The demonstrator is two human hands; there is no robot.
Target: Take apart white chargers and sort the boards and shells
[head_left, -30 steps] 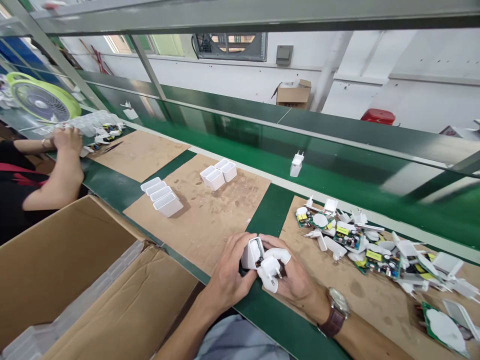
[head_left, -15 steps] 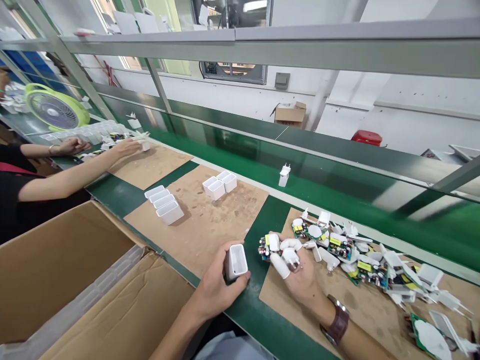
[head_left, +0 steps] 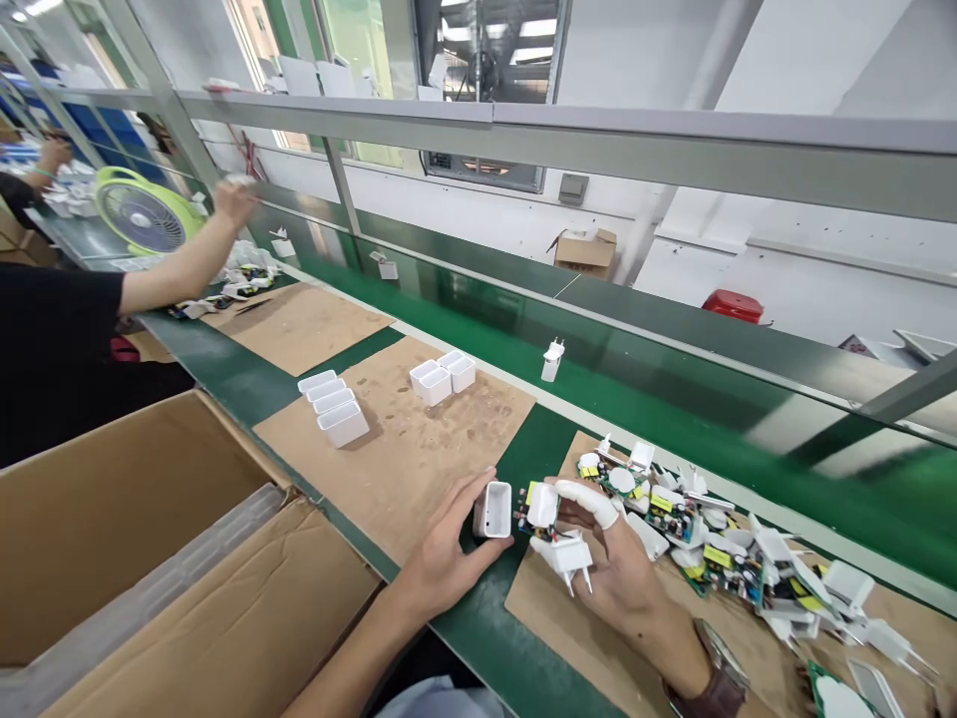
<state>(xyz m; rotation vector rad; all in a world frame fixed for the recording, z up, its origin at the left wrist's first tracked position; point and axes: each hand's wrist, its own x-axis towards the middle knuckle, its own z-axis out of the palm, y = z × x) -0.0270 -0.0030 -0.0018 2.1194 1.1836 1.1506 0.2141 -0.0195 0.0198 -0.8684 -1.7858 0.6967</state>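
My left hand (head_left: 449, 553) grips a small white open charger housing (head_left: 495, 509), its mouth turned toward my right hand. In my right hand (head_left: 609, 563), finger cots on two fingers, I hold a green circuit board with a white block (head_left: 539, 507) at the housing's mouth, and a white plug cap with two prongs (head_left: 571, 554) lower in the same hand. Both hands hover over the green bench edge between two brown cardboard mats.
A heap of circuit boards and plug caps (head_left: 718, 538) lies right of my hands. Empty white housings stand in a row (head_left: 334, 403) and a cluster (head_left: 445, 375) on the middle mat. One finished charger (head_left: 551, 361) rides the green belt. An open cardboard box (head_left: 150, 558) sits at left. A co-worker's arm (head_left: 179, 269) reaches near a green fan (head_left: 146, 211).
My hands have come back together: the right hand picked a circuit board from the heap and brought it to the housing. The co-worker's arm lifted toward the fan. The charger on the belt moved left.
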